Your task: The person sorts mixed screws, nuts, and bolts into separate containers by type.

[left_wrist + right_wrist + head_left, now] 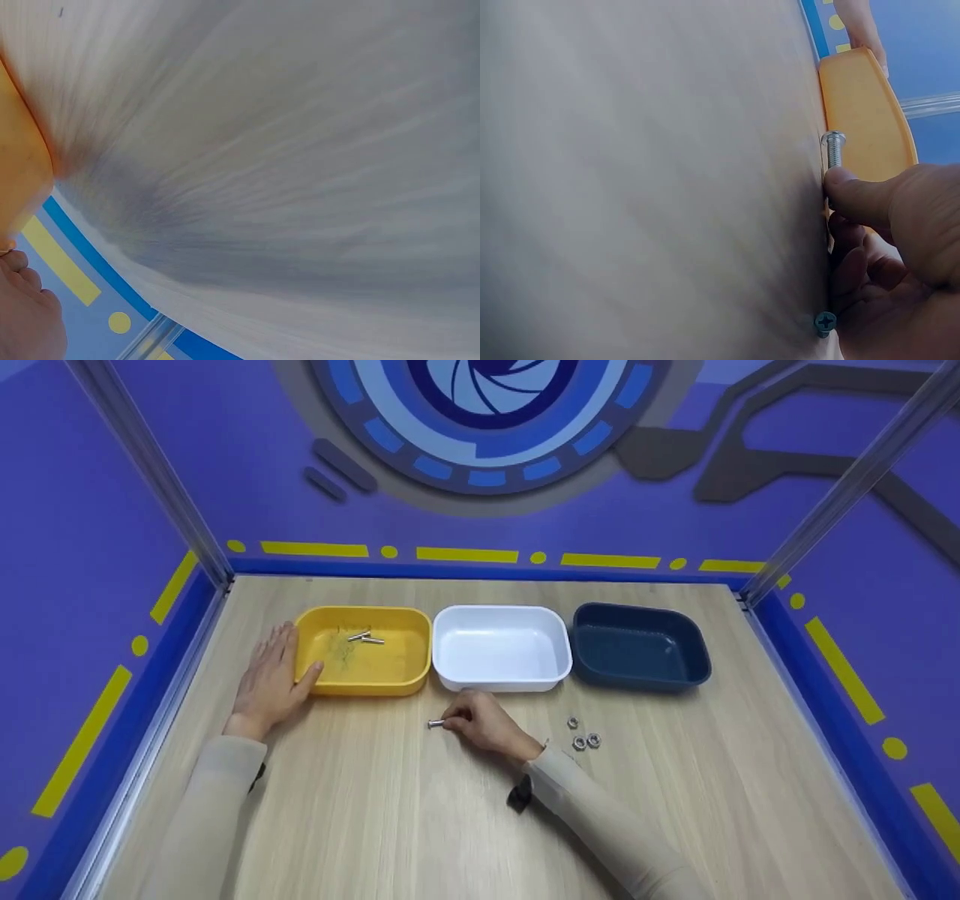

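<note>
My right hand (487, 724) pinches a silver screw (435, 724) between thumb and fingers, low over the table in front of the white bin. In the right wrist view its round head and threaded shank (834, 150) stick out past the thumb. A second screw with a cross-slotted head (825, 322) shows beside the palm; whether the hand holds it I cannot tell. Against the left side of the yellow bin (367, 688) rests my left hand (270, 679), fingers extended and thumb at the front rim. Inside that bin lie a few screws (366, 638).
Beside the yellow bin stand a white bin (502, 686) and a dark blue bin (645, 684), in a row. Three hex nuts (580, 743) lie on the wooden table (375, 810), right of my right hand. Printed purple panels (465, 529) enclose the back and sides.
</note>
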Available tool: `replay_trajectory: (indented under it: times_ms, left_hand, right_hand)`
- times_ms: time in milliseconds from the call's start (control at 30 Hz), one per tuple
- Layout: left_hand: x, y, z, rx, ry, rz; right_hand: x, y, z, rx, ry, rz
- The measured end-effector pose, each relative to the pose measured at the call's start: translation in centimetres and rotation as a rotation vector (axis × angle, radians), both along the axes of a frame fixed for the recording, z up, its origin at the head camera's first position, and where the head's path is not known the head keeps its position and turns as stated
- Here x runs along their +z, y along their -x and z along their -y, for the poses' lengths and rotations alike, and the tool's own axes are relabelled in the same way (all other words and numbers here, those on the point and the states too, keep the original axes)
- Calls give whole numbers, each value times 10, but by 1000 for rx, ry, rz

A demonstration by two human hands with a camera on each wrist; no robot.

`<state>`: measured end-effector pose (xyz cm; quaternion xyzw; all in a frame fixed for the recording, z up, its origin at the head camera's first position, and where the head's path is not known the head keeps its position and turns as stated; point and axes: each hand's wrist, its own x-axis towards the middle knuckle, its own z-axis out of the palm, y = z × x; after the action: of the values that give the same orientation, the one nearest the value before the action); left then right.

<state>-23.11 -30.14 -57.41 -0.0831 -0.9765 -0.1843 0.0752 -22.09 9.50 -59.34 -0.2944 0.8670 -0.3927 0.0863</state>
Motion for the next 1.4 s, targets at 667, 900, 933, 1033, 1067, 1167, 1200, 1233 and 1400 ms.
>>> replay_trajectory:
  times_ms: [667,900,933,1033,1067,1167,1200,1233,1400]
  left_hand:
    - [0,-1,-1,15,-6,38]
    - [1,-1,-2,25,0,48]
    - [1,-1,-2,25,1,47]
    - [1,-1,-2,25,4,47]
    - [1,-1,-2,25,4,50]
    - [1,-1,-2,27,5,53]
    - [1,-1,-2,26,6,52]
    - [1,-1,-2,25,7,53]
    - [1,-1,-1,18,2,51]
  right_hand:
    - [7,-10,8,29,-31,-61]
    - [17,-14,14,59,-44,-101]
    - [18,-14,15,61,-43,-104]
    - [23,-16,18,65,-37,-105]
    - [25,-16,19,65,-35,-101]
    - [31,-17,22,67,-28,-92]
    - [34,-17,23,69,-23,-90]
    - [36,-17,24,71,-17,-86]
    - [47,-17,31,82,10,-80]
